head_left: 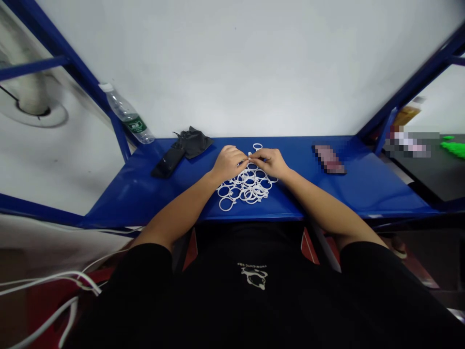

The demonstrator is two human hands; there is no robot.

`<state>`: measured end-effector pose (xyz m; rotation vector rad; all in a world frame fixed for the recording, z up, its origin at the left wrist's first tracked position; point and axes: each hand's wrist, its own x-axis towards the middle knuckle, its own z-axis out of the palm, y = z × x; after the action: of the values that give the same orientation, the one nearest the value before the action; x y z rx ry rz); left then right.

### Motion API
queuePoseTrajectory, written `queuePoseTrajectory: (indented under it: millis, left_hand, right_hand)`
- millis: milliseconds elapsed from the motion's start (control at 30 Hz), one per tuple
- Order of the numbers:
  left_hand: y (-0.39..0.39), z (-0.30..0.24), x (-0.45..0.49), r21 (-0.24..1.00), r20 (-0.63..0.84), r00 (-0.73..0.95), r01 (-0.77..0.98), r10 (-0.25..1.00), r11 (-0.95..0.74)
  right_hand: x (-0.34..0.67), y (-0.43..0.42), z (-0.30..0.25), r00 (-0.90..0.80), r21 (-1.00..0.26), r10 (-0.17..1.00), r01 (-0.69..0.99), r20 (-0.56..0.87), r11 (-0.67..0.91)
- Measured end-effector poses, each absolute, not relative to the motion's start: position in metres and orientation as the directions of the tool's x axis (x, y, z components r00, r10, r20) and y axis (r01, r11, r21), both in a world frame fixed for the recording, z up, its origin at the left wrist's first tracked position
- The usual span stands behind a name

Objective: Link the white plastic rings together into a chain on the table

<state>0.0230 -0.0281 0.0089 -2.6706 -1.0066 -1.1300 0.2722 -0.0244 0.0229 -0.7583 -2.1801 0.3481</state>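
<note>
On the blue tabletop (345, 194), both hands meet over a pile of white rings (247, 188). Left hand (228, 163) and right hand (271, 162) fingers pinch one ring (250, 155) between them, right above the pile.

Glossy blue-painted metal shelf (145, 189), smooth white plastic rings (247, 186), matt black cloth (194, 140).

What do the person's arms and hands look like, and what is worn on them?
Short black sleeves of a T-shirt with a small white print; bare below them. Left hand and right hand show no gloves or watch.
</note>
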Motion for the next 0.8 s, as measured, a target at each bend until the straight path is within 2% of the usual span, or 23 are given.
queuePoseTrajectory:
  millis: [167, 333, 433, 567, 700, 800]
  left_hand:
    - [-0.029, 0.010, 0.026, 0.150, 0.653, 0.543, 0.591, 0.528, -0.793]
    - [-0.022, 0.003, 0.028, 0.243, 0.633, 0.471, 0.633, 0.614, -0.735]
    - [-0.016, -0.004, 0.024, 0.273, 0.588, 0.468, 0.653, 0.660, -0.706]
    - [-0.011, -0.012, 0.017, 0.298, 0.529, 0.476, 0.671, 0.703, -0.679]
    - [-0.013, -0.012, 0.017, 0.317, 0.488, 0.465, 0.694, 0.739, -0.646]
    - [-0.018, -0.005, 0.018, 0.311, 0.402, 0.450, 0.752, 0.798, -0.581]
  right_hand:
    - [0.271, -0.025, 0.021, -0.533, -0.457, 0.621, 0.421, 0.574, 0.784]
    - [0.277, -0.012, 0.020, -0.530, -0.361, 0.623, 0.519, 0.576, 0.775]
    - [0.285, 0.002, 0.015, -0.501, -0.319, 0.676, 0.621, 0.541, 0.716]
    - [0.296, 0.015, 0.010, -0.448, -0.324, 0.757, 0.710, 0.475, 0.625]
    - [0.301, 0.014, 0.011, -0.488, -0.366, 0.753, 0.669, 0.442, 0.647]
    - [0.300, 0.008, 0.014, -0.604, -0.377, 0.678, 0.563, 0.419, 0.735]
